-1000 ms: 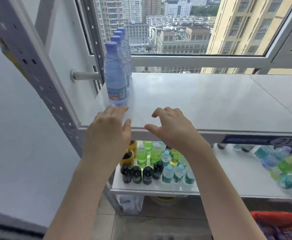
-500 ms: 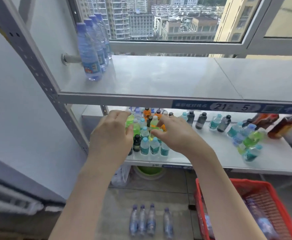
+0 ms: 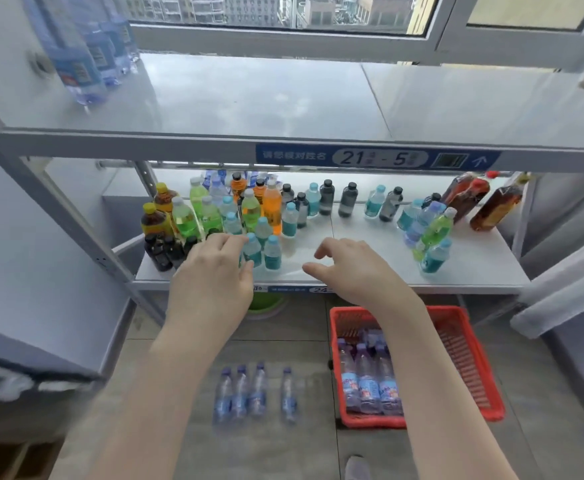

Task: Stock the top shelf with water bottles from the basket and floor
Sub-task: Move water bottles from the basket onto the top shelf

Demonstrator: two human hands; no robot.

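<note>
Fingers of our right hand curl loosely and stand apart, thumb stretched toward nine o'clock, pinching nothing. Our left hand is likewise empty, its fingers bent and close together, the tips in front of a teal-labelled bottle on the lower shelf; we cannot tell whether they touch it. Both hands hang in front of that shelf's front edge, apart from each other.

At about eleven o'clock from our hands, a row of water bottles stands upright at the far left end of the top shelf, blurred and running back toward the window. At six o'clock, four water bottles lie on the tiled floor, three just beside one another and one slightly apart on the right. At about five o'clock sits the red basket, with several more water bottles packed against its left wall.

Between our hands and the window, the lower shelf carries a crowd of small drinks at twelve o'clock, green, orange, dark and teal, and a looser cluster leaning at two o'clock. A blue label strip reading 21 and 5 runs along the top shelf's front rail.
</note>
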